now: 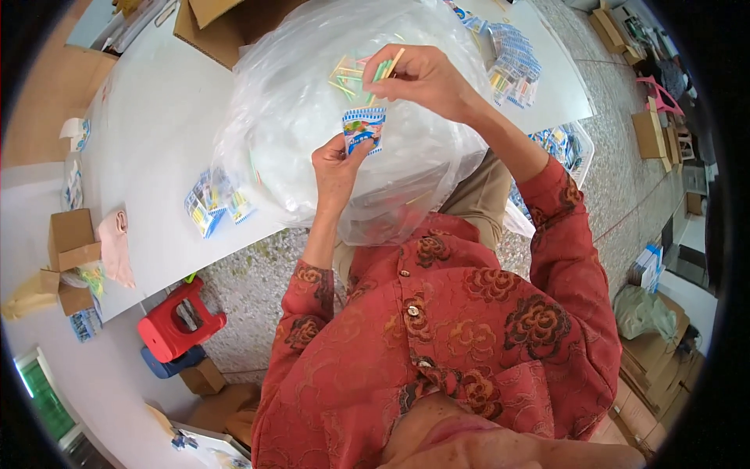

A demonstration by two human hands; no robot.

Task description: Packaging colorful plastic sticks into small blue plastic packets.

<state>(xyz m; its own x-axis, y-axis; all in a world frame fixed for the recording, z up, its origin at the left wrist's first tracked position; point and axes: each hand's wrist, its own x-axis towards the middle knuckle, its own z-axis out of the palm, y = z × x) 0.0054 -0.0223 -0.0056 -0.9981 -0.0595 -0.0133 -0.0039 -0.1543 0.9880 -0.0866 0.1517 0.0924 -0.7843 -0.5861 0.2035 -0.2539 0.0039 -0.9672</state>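
Left hand (337, 166) pinches a small blue printed packet (364, 129) by its lower edge, thumb and fingers pressed on it, holding it up over the big clear plastic bag (297, 102) in the lap. Right hand (426, 78) has its grip closed on a thin bundle of coloured sticks (384, 69), just above the packet's mouth. Both look feather-light; the packet seems flimsy and crushable, best held at the edges, the sticks slim and slippery, best nipped near one end. More packets (211, 205) lie on the white desk (148, 133).
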